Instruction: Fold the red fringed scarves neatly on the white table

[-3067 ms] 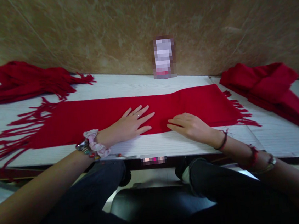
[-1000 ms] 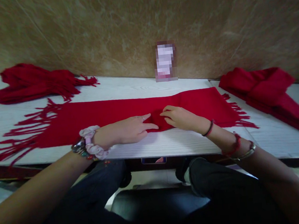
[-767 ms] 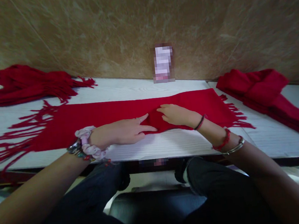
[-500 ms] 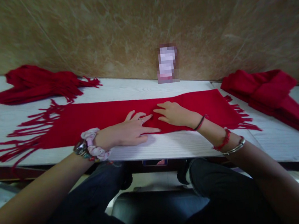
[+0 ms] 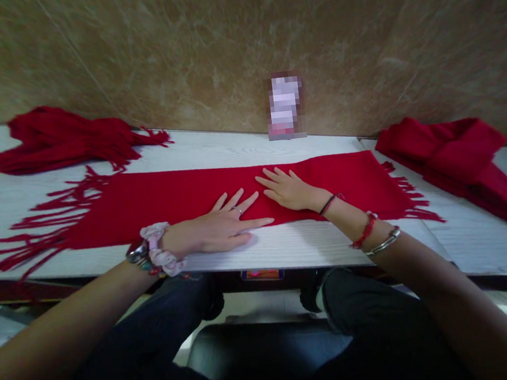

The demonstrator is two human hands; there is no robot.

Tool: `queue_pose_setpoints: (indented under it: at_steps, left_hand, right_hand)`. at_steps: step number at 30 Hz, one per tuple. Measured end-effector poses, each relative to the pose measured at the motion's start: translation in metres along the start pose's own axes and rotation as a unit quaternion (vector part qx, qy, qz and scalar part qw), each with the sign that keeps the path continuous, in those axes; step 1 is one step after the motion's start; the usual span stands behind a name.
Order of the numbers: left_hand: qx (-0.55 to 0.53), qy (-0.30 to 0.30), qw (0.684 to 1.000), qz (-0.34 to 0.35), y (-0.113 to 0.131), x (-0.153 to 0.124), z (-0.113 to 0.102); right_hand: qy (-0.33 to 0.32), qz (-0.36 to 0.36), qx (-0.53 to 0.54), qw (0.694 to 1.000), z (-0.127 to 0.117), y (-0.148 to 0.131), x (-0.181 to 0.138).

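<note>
Red fringed scarf (image 5: 159,200) lies part-hidden under left hand (image 5: 219,227) and right hand (image 5: 292,192), both spread, the right curled earlier; second scarf (image 5: 452,148), 3 o'clock, is cut off

Pink scrunchie (image 5: 166,262); red bracelet (image 5: 367,229); dark trousers (image 5: 360,305)

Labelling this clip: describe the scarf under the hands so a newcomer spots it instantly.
Start at the white table below the marbled wall. The red scarf is in the middle, under the left hand and right hand. Unlike the bunched left scarf and the piled right scarf, it lies spread flat, fringed at both ends.
</note>
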State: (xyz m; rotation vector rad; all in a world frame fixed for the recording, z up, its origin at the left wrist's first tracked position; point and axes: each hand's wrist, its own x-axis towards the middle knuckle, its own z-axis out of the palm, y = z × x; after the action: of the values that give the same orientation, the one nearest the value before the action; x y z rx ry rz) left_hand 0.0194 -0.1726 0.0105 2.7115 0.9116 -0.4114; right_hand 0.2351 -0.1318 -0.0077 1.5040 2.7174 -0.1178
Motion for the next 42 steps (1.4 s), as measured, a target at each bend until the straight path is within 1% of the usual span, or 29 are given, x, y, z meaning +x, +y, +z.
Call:
queue_pose_setpoints:
  at_steps: [3, 6, 8, 9, 11, 12, 14, 16, 19, 21, 22, 24, 26, 28, 31, 35, 38, 40, 42]
  left_hand:
    - [0.008, 0.02, 1.0, -0.005, 0.003, -0.001, 0.001]
    - [0.011, 0.021, 1.0, -0.016, 0.003, 0.0, 0.004]
    - [0.01, 0.027, 0.999, -0.014, 0.001, 0.001, 0.006]
    - [0.011, 0.034, 0.999, -0.008, 0.0, 0.001, 0.007]
    - [0.015, 0.048, 0.999, 0.0, -0.002, 0.002, 0.009]
    - [0.017, 0.051, 0.999, 0.002, -0.003, 0.002, 0.01]
    - [0.02, 0.049, 0.999, -0.001, -0.002, 0.001, 0.009]
    - [0.019, 0.042, 0.999, -0.006, -0.001, 0.001, 0.008]
    - [0.011, 0.04, 0.999, -0.01, 0.001, 0.001, 0.006]
    - [0.005, 0.044, 0.999, -0.011, 0.001, 0.001, 0.007]
    - [0.004, 0.045, 0.999, -0.012, 0.0, 0.002, 0.007]
    - [0.004, 0.039, 0.999, -0.015, -0.001, 0.003, 0.009]
    - [0.005, 0.033, 0.999, -0.018, -0.002, 0.004, 0.011]
    - [0.005, 0.044, 0.999, -0.014, -0.003, 0.004, 0.012]
    - [0.005, 0.062, 0.998, -0.003, -0.003, 0.003, 0.013]
    - [0.0, 0.044, 0.999, -0.01, -0.002, 0.002, 0.011]
    - [-0.001, 0.048, 0.999, -0.011, -0.002, 0.002, 0.011]
    - [-0.002, 0.048, 0.999, -0.01, -0.002, 0.002, 0.011]
    - [-0.007, 0.043, 0.999, -0.009, -0.002, 0.001, 0.011]
  right_hand:
    - [-0.02, 0.038, -0.007, 0.999, -0.002, 0.006, 0.002]
    - [-0.027, 0.094, -0.013, 0.995, -0.006, 0.016, 0.004]
    - [-0.001, 0.121, -0.012, 0.993, -0.006, 0.017, 0.005]
    - [0.024, 0.12, -0.012, 0.992, -0.005, 0.015, 0.005]
    - [0.061, 0.082, -0.01, 0.995, -0.002, 0.007, 0.004]
    - [0.062, 0.056, -0.007, 0.996, 0.0, 0.003, 0.004]
    - [0.029, 0.019, -0.001, 0.999, 0.002, -0.003, 0.004]
    - [-0.003, 0.028, -0.004, 1.0, 0.0, -0.004, 0.003]
    - [-0.03, 0.076, -0.017, 0.996, -0.008, 0.002, -0.001]
    - [-0.024, 0.093, -0.018, 0.995, -0.012, 0.004, -0.006]
    - [-0.014, 0.089, -0.015, 0.996, -0.012, 0.004, -0.009]
    - [-0.002, 0.061, -0.008, 0.998, -0.009, 0.002, -0.015]
    - [-0.011, 0.033, -0.004, 0.999, -0.005, -0.002, -0.02]
    - [-0.022, 0.025, -0.002, 0.999, -0.002, -0.005, -0.021]
    - [-0.027, 0.037, -0.005, 0.999, -0.002, -0.006, -0.021]
    - [-0.003, 0.06, -0.035, 0.998, -0.004, -0.002, -0.023]
    - [-0.002, 0.073, -0.057, 0.996, -0.002, 0.002, -0.028]
    - [-0.001, 0.075, -0.066, 0.995, -0.002, 0.003, -0.03]
    - [0.014, 0.067, -0.065, 0.995, -0.005, 0.003, -0.033]
